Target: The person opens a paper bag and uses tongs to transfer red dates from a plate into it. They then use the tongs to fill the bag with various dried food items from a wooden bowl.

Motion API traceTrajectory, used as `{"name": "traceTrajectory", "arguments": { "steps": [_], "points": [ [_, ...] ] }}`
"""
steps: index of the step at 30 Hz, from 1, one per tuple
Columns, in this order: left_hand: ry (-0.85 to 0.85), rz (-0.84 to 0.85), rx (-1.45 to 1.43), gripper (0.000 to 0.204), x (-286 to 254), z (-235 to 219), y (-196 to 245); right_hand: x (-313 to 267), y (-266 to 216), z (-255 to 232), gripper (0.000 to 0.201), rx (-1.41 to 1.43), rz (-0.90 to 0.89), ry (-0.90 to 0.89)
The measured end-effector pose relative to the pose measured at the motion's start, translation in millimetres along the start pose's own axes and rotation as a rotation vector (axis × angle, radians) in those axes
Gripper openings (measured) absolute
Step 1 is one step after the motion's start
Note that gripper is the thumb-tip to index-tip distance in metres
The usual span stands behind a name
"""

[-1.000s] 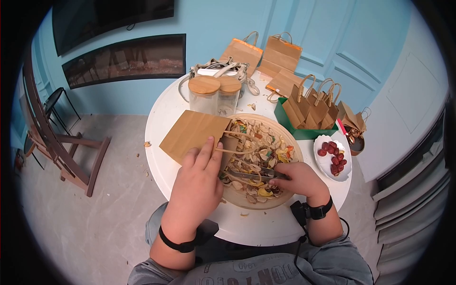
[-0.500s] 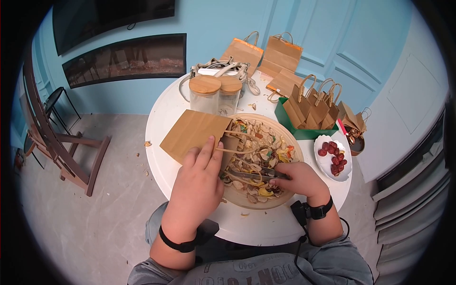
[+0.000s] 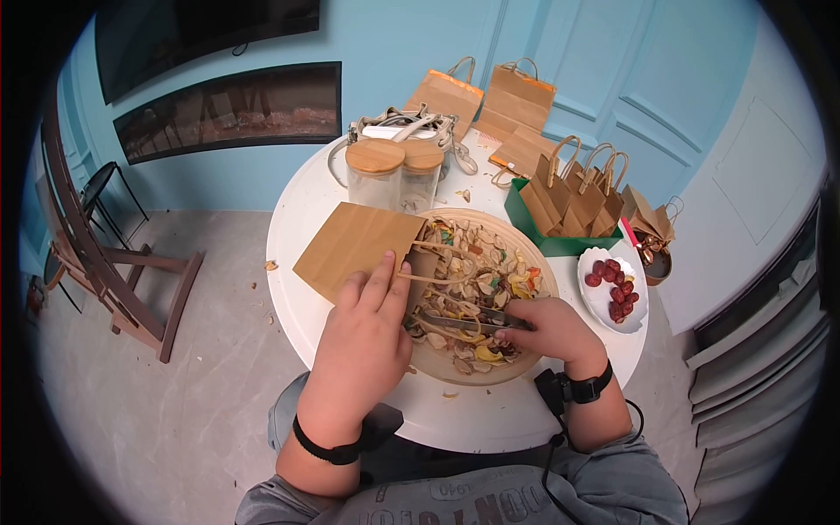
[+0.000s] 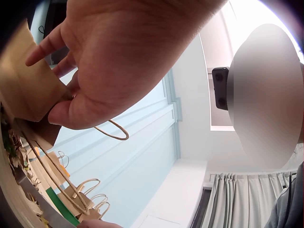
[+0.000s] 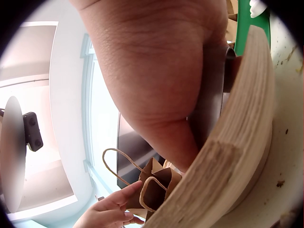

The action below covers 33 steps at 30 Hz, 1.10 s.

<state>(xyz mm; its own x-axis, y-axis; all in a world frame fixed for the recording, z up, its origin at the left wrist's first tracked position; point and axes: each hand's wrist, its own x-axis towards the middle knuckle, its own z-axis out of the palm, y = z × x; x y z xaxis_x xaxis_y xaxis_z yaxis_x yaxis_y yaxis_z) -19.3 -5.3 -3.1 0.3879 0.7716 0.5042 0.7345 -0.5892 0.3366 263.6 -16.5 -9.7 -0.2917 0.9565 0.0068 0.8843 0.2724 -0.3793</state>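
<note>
The grey shirt's print is upside down and unreadable. A wooden bowl (image 3: 525, 363) on the white table (image 3: 302, 219) holds mixed dried slices. The right hand (image 3: 547, 328) pinches metal tongs (image 3: 464, 321), lying left-right over the slices. The left hand (image 3: 363, 337) grips an open brown paper bag (image 3: 354, 245), mouth toward the bowl.

The head view looks steeply down on the round surface (image 3: 297, 219) from above; both wrist views sit close under their palms, facing upward, sharing the wooden bowl (image 5: 232, 142)
</note>
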Motion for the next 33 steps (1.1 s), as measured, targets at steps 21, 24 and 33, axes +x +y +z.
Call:
{"name": "traceTrajectory", "arguments": {
  "steps": [21,24,33],
  "points": [
    [0.006,0.007,0.0,0.067,0.0,0.9,-1.3,0.8,1.5,0.9,0.035,0.014,0.003,-0.001],
    [0.005,0.005,-0.007,0.067,0.4,0.4,-1.1,1.0,1.0,0.8,0.036,0.021,0.005,-0.004],
    [0.002,0.008,-0.024,0.067,-0.1,-0.6,-1.7,1.5,-0.6,0.5,0.039,0.025,0.022,-0.007]
  ]
}}
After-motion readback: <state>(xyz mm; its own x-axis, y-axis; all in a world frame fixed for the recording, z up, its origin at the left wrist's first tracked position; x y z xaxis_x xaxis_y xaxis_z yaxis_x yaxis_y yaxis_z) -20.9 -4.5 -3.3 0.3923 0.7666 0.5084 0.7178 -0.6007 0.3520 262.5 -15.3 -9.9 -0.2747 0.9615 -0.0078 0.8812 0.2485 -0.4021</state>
